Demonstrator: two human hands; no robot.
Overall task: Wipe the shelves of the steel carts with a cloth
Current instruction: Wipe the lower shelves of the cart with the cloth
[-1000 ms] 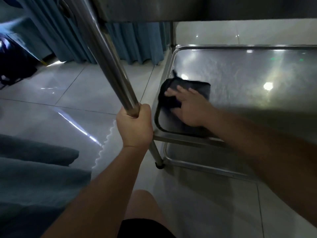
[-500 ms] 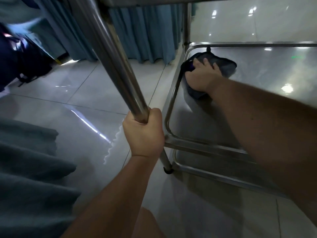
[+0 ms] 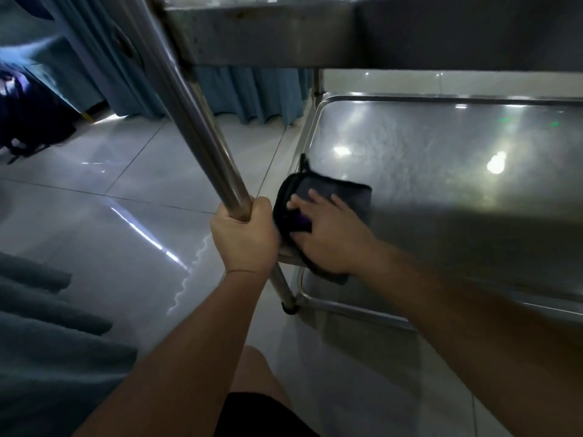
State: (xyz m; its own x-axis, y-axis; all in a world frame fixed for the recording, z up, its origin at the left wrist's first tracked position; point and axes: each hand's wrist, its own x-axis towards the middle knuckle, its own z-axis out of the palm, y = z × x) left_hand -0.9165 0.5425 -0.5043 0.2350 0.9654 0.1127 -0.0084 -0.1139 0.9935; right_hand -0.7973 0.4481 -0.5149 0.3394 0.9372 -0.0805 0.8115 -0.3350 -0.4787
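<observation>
A steel cart fills the right half of the view, with its lower shelf [image 3: 441, 171] shiny and streaked. A dark folded cloth [image 3: 347, 193] lies on the shelf's near left corner. My right hand [image 3: 328, 234] lies flat on the cloth with fingers spread and presses it onto the steel. My left hand [image 3: 244, 238] grips the cart's slanting front left leg [image 3: 202, 134] just beside that corner. The upper shelf [image 3: 284, 36] hangs overhead across the top.
Pale floor tiles [image 3: 126, 216] spread to the left. Blue curtains [image 3: 252, 96] hang at the back, and a dark bag [image 3: 28, 121] sits at the far left. Grey-blue fabric [image 3: 47, 342] lies at the lower left. My knee [image 3: 255, 373] is at the bottom.
My right hand slid the cloth from the near left corner to the far left corner of the shelf, then back to the near corner. My left hand stayed on the leg.
</observation>
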